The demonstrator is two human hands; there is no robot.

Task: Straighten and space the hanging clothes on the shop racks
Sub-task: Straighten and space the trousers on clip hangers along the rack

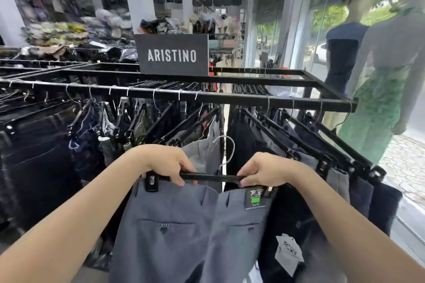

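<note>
Grey-blue trousers [184,225] hang closest, clipped to a black clip hanger [207,177] that's off the rack. Left grip [171,165] is curled round the bar by its left clip and right grip [262,171] pinches the bar by the right clip, so both are clamped on the hanger. Wire hook [232,142] points up, free, below the front rail [230,98]. Step, prob: re-hanging this pair. Next: lift, catch hook over rail in the gap btwn the two bunches, then even spacing w/ neighbours.
</note>
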